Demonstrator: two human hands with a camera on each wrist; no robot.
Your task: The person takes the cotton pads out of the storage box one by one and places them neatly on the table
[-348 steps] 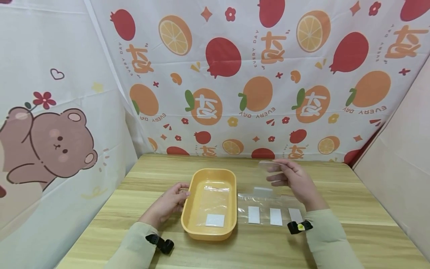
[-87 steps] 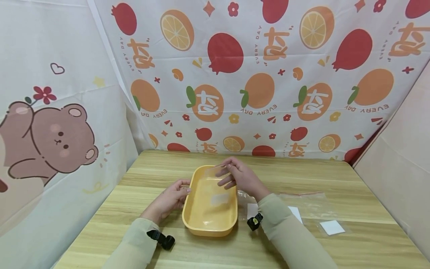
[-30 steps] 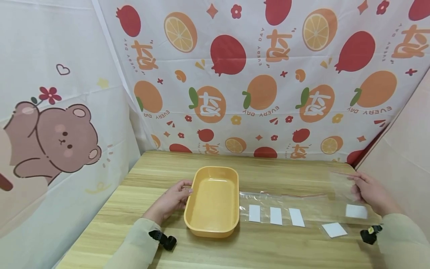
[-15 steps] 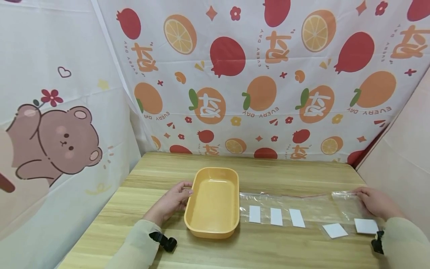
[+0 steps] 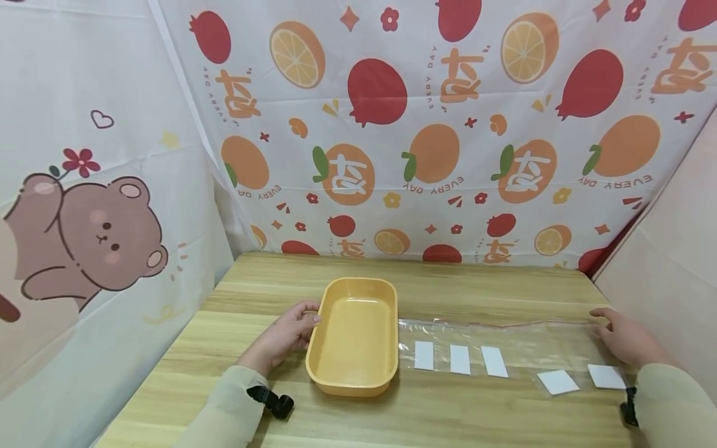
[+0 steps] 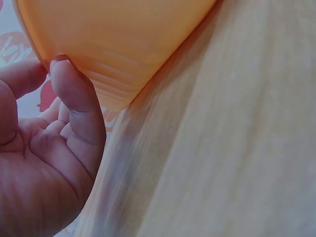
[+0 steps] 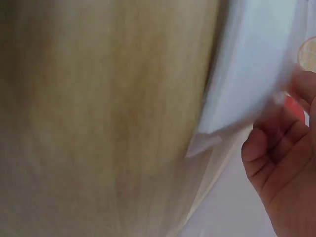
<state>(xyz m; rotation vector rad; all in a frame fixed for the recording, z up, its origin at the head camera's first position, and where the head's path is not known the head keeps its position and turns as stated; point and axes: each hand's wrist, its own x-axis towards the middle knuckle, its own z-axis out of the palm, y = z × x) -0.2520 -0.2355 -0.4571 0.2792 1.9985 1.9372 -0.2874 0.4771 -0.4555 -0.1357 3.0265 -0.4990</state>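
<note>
My left hand (image 5: 285, 333) pinches the left rim of a yellow plastic tray (image 5: 353, 389); in the left wrist view its thumb and a finger (image 6: 74, 94) lie at the tray's rim. The tray's inside shows nothing in it. At the far right of the row, my right hand (image 5: 630, 336) is beside a clear zip bag with a white label (image 5: 606, 376), thumb and fingers apart. In the right wrist view, the blurred white label (image 7: 247, 69) lies near the fingertips.
Several clear zip bags with white labels (image 5: 460, 359) lie in an overlapping row right of the tray, on the wooden table (image 5: 448, 410). One label (image 5: 557, 382) sits lower and tilted. A fruit-print curtain (image 5: 420, 124) hangs behind the table.
Earlier, a bag was lifted out of the tray. My right hand has carried it to the right end of the row, laid it flat and let go. My left hand has stayed at the tray.
</note>
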